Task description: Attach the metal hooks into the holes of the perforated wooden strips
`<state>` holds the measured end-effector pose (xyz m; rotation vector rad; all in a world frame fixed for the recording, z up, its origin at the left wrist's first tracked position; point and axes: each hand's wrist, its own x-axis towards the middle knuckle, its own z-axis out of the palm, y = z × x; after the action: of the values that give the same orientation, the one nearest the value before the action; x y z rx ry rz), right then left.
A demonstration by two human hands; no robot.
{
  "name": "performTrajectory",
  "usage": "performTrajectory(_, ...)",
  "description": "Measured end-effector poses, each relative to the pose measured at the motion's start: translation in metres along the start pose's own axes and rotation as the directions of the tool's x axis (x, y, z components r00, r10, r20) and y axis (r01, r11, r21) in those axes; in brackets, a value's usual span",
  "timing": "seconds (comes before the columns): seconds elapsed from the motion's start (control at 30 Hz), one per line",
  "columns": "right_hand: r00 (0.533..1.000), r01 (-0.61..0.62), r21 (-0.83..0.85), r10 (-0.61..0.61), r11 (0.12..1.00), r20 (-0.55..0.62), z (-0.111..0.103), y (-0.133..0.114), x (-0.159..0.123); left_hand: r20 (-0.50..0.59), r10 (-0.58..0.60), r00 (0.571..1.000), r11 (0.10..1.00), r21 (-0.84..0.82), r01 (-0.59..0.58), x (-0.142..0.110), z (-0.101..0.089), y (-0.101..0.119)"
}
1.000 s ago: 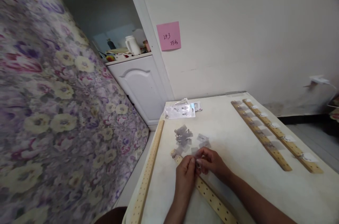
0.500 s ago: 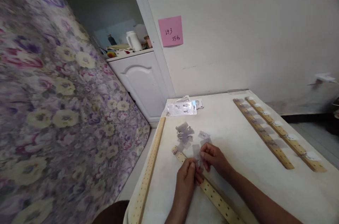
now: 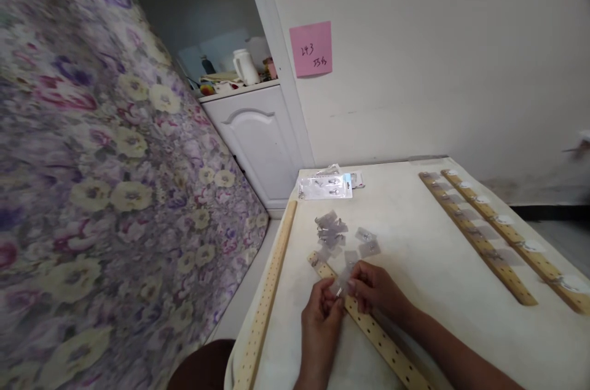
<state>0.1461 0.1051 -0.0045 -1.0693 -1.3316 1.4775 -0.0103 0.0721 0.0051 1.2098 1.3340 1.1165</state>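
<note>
Between my two hands is a small clear adhesive hook [image 3: 340, 289] with a bit of metal on its see-through backing. My left hand [image 3: 320, 319] pinches its left side; my right hand [image 3: 375, 292] pinches its right edge, fingers curled. Right beneath them lies a wooden strip with holes [image 3: 385, 344], running slantwise towards me; a hook sits at its far end. Beyond my hands is a pile of similar hooks [image 3: 330, 230], and a few more clear hooks [image 3: 367, 242] lie just to the right of it.
Another perforated wooden strip [image 3: 271, 292] lies along the table's left edge. At the right lie two strips bearing hooks, a nearer one [image 3: 507, 276] and an outer one [image 3: 548, 264]. Blister packs [image 3: 325, 187] rest at the back of the white table [image 3: 396, 206]. A floral curtain [image 3: 115, 206] hangs left.
My right hand has come in to the clear hook and now grips its edge. My left hand has lifted its fingers off the strip beneath. The view has shifted slightly left.
</note>
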Motion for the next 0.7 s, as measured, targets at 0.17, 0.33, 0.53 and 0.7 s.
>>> performTrajectory(0.17,0.998,0.042,-0.127,-0.047,0.991,-0.037,0.005,0.000,0.000,0.004,-0.033,0.999,0.999,-0.027,0.033,0.002,-0.007,-0.007)
performTrajectory(0.33,0.989,0.085,-0.226,-0.109,0.970,-0.099,0.006,0.004,0.007,-0.018,-0.045,0.999,0.999,-0.012,0.044,0.005,-0.008,-0.010)
performTrajectory(0.53,0.983,0.022,-0.265,-0.070,0.964,-0.170,0.005,0.009,0.015,-0.045,-0.030,0.999,0.999,0.021,0.031,0.011,-0.009,-0.011)
performTrajectory(0.7,0.976,-0.031,-0.314,-0.039,0.949,-0.214,0.008,0.010,0.019,-0.079,-0.008,0.997,0.995,0.099,0.016,0.011,-0.009,-0.013)
